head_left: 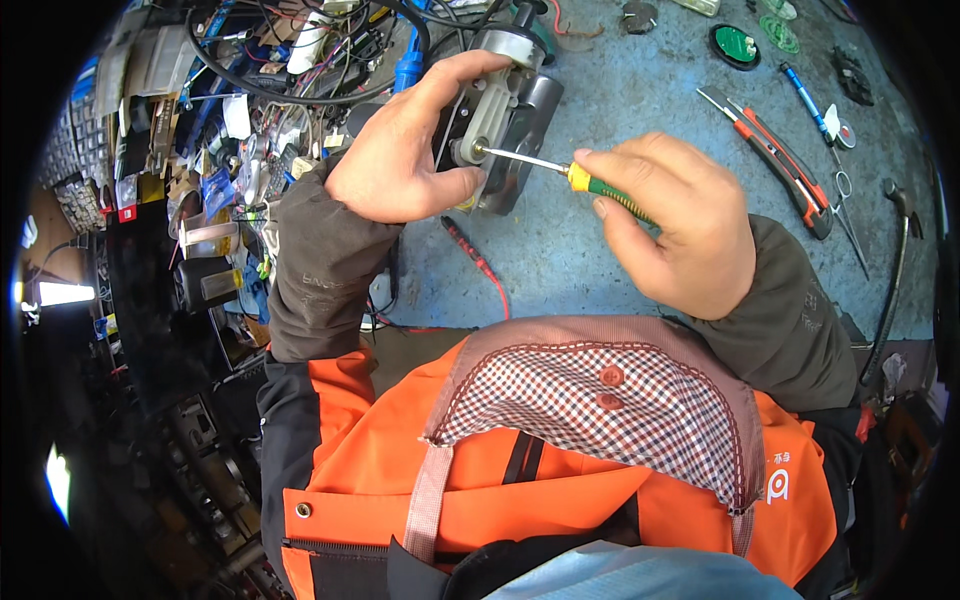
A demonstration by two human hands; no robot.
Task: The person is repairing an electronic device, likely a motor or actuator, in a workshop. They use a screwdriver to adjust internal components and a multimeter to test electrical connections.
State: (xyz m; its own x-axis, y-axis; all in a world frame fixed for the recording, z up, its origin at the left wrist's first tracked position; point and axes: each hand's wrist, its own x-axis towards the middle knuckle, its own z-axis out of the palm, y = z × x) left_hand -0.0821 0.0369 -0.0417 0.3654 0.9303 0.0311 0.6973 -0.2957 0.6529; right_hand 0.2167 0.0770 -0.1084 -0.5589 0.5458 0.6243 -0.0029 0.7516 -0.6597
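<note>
Screwdriver pinched in right hand; left hand gripping device; red probe, cutter, scissors nearby.

L hand grips gray/blk device on blue bench; R hand holds yel/grn screwdriver, tip at device's rnd hole. Red/blk cutter lies to R; wire/parts heap at L.

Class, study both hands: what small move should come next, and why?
Probably a slight turn of the screwdriver: the right hand grips its handle, its tip appears seated against the grey device, and the left hand holds that device.
</note>
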